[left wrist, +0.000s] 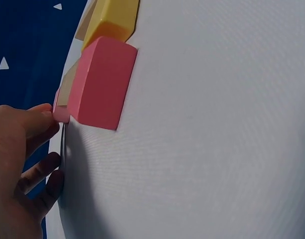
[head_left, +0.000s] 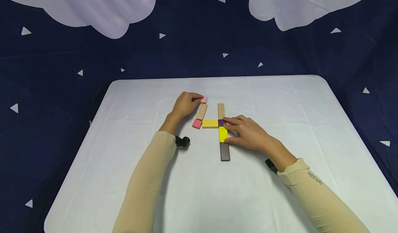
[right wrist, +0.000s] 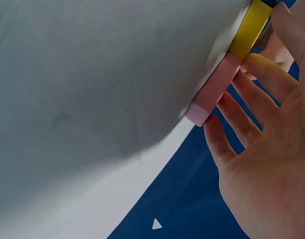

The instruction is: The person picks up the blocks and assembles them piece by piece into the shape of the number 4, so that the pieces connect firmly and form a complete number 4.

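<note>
My left hand (head_left: 186,104) pinches a small light pink block (head_left: 204,100) between thumb and forefinger, at the far end of a natural wood block (head_left: 201,112). A darker pink block (head_left: 197,124) sits at that wood block's near end, beside a lying yellow block (head_left: 210,124). My right hand (head_left: 248,133) lies beside the column, fairly straight fingers touching around the purple block (head_left: 221,123) and thumb by the lower yellow block (head_left: 223,134). In the right wrist view, a pink block (right wrist: 214,84) shows at its fingertips; from the head it is mostly hidden.
Above the purple block stands another wood block (head_left: 220,110), and a dark grey block (head_left: 225,152) ends the column nearest me. The blocks lie on a white-covered table (head_left: 130,191). Behind it hangs a dark blue cloth (head_left: 199,60) with clouds and triangles.
</note>
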Action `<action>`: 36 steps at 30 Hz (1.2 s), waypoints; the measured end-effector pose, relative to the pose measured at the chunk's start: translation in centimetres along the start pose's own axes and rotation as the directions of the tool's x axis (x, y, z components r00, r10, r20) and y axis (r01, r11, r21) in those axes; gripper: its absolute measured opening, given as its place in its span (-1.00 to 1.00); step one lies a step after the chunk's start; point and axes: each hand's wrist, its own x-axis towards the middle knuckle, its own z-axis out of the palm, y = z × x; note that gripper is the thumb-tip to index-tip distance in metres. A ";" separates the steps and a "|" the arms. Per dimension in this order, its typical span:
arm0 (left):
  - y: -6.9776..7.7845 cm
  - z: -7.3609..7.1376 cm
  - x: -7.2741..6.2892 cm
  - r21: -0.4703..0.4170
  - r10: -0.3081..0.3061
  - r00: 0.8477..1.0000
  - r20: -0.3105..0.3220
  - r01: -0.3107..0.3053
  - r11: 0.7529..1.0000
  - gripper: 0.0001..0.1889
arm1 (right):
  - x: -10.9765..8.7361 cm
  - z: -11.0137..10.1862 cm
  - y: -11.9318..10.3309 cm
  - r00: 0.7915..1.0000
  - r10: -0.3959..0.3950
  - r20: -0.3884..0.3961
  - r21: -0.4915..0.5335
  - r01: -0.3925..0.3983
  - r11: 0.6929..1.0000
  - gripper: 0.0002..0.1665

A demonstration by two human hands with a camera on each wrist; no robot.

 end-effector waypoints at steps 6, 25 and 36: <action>0.1 0.2 0.0 0.024 0.021 1.000 -0.006 -0.021 1.000 -0.74 | 0.0 0.0 0.0 1.000 -0.009 0.000 0.007 0.009 1.000 -0.17; 0.8 0.1 -0.3 0.059 0.067 0.998 0.005 -0.067 0.996 -0.74 | -0.1 0.0 0.2 1.000 -0.001 -0.003 -0.002 0.001 1.000 -0.15; 0.8 0.3 -0.5 0.043 0.065 0.998 0.000 -0.065 0.997 -0.73 | -0.1 0.1 0.1 1.000 0.001 -0.004 -0.006 -0.002 1.000 -0.16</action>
